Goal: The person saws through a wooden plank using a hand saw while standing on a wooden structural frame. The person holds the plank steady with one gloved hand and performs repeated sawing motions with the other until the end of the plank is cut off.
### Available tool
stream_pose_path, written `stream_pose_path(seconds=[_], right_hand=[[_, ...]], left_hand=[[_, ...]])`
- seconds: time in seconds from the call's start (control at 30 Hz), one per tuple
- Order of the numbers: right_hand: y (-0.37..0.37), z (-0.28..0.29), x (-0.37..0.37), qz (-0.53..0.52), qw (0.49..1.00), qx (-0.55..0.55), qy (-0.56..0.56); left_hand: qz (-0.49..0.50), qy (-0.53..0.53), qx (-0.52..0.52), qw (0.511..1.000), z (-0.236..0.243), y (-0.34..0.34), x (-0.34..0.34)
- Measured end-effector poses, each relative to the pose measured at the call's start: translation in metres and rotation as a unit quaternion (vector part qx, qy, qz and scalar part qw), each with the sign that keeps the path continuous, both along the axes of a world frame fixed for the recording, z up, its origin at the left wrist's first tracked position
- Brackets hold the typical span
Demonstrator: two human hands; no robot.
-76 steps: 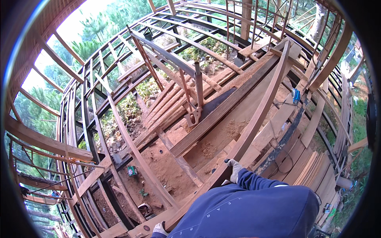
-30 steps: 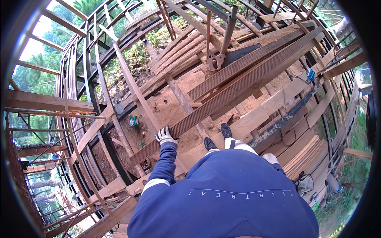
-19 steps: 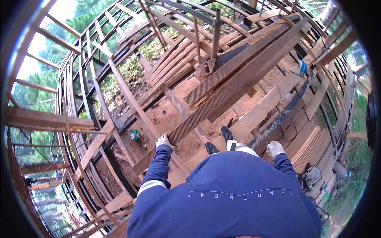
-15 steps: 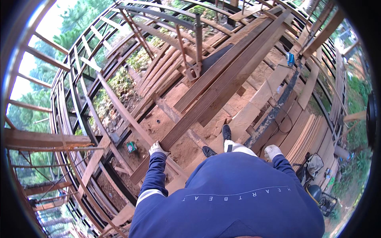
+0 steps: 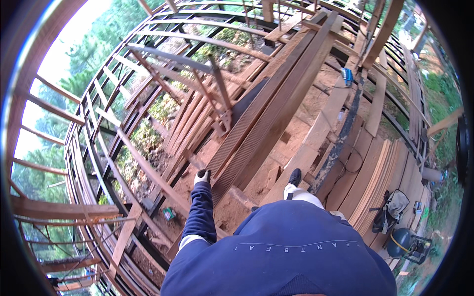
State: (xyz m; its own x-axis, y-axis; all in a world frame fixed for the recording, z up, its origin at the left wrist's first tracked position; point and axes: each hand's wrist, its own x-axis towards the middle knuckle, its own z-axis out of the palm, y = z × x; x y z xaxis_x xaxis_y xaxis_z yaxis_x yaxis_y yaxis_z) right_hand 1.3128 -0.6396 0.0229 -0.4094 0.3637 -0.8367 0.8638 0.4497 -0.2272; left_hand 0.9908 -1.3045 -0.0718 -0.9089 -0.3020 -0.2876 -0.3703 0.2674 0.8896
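Grip of left hand (image 5: 202, 178) curls near grooved boards (image 5: 276, 101); its hold, and right hand's (image 5: 338, 215), unclear

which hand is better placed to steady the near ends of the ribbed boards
Left, likely: the left hand is close to the near ends of the ribbed boards. The right hand, mostly hidden by the sweater, looks farther away.

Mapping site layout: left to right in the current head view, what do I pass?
Small green item → gloved left hand → saw handle → dark right shoe → blue device → grey-and-black bag.
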Motion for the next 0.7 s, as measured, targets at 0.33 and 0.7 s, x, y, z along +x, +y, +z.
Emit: stream_pose_path(seconds=[0.33, 0.7], right_hand=[[0.146, 0.037, -0.091, -0.290, 0.929, -0.081, 0.216], [0.159, 0.073, 0.029, -0.304, 0.938, 0.133, 0.101]], left_hand=[[0.161, -0.085, -0.101, 0.978, -0.029, 0.083, -0.228], [0.140, -0.199, -0.220, 0.945, -0.030, 0.162, -0.299]])
